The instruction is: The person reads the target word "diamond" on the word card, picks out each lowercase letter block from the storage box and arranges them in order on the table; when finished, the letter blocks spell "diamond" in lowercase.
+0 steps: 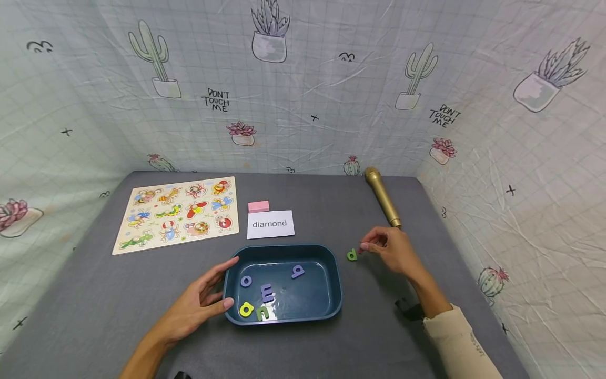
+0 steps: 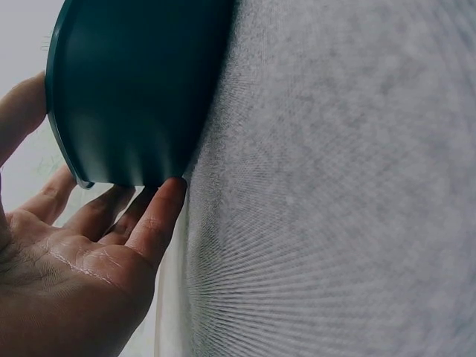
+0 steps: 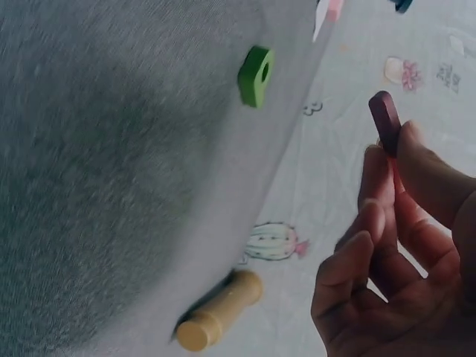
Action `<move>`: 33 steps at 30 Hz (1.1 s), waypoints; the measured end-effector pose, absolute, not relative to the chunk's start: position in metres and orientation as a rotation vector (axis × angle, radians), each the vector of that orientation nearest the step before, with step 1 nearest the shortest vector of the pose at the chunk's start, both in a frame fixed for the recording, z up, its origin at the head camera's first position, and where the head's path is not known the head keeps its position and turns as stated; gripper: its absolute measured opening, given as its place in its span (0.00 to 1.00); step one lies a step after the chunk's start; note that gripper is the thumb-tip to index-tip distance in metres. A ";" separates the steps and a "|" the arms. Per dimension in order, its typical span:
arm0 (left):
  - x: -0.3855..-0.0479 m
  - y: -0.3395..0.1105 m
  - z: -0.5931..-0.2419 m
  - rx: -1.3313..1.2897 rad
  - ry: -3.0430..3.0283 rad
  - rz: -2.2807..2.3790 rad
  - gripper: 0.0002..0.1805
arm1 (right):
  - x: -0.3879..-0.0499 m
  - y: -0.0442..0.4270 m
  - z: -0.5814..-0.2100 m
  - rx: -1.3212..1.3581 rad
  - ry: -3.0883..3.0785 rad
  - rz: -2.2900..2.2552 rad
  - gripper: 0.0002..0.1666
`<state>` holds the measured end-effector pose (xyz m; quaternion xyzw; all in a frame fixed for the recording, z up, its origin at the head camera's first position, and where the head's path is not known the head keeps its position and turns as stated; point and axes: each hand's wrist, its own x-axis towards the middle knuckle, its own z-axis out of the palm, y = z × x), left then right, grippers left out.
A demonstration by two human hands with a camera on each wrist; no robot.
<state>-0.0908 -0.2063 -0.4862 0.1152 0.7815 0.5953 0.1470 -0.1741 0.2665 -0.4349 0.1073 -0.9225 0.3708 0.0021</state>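
My left hand (image 1: 196,297) rests at the left end of a dark blue tray (image 1: 335,310), its fairly straight fingers against the outer wall and its thumb at the rim. In the left wrist view, fingertips touch the wall (image 2: 134,141). Inside lie several letters, among them a purple o (image 1: 246,281), a purple m (image 1: 267,293), a yellow letter (image 1: 246,309) and a green n (image 1: 262,313). Right of the tray, my right hand (image 1: 393,250) pinches a small dark red piece (image 3: 384,119) between thumb and finger; its shape is partly hidden. A green letter (image 1: 352,255) lies beside that hand.
Behind the tray lie a white card (image 1: 270,230) reading "diamond" and a pink block (image 1: 258,206). An insect puzzle board (image 1: 182,242) is at the back left. A gold microphone-shaped object (image 1: 383,197) lies behind my right hand. Patterned cloth (image 1: 293,89) surrounds the grey table (image 1: 293,350).
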 end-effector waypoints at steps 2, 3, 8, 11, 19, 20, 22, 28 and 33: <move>-0.091 -0.206 -0.486 0.336 2.251 1.711 0.44 | -0.176 0.269 -0.436 0.329 -2.920 1.188 0.04; -0.091 -0.207 -0.486 0.338 2.250 1.712 0.43 | -0.177 0.271 -0.437 0.332 -2.929 1.200 0.05; -0.091 -0.207 -0.486 0.352 2.245 1.721 0.43 | -0.183 0.274 -0.437 0.333 -2.979 1.195 0.11; -0.091 -0.207 -0.486 0.353 2.247 1.719 0.43 | -0.190 0.274 -0.439 0.351 -3.016 1.130 0.12; -0.091 -0.206 -0.485 0.355 2.246 1.723 0.43 | -0.207 0.271 -0.443 0.392 -3.184 0.771 0.13; -0.090 -0.207 -0.485 0.352 2.247 1.723 0.43 | -0.208 0.271 -0.444 0.391 -3.204 0.753 0.13; -0.090 -0.206 -0.485 0.349 2.249 1.720 0.43 | -0.210 0.269 -0.448 0.383 -3.229 0.721 0.13; -0.091 -0.207 -0.486 0.345 2.253 1.715 0.43 | -0.213 0.267 -0.457 0.368 -3.225 0.691 0.15; -0.090 -0.207 -0.486 0.350 2.259 1.713 0.43 | -0.212 0.269 -0.456 0.356 -3.189 0.683 0.13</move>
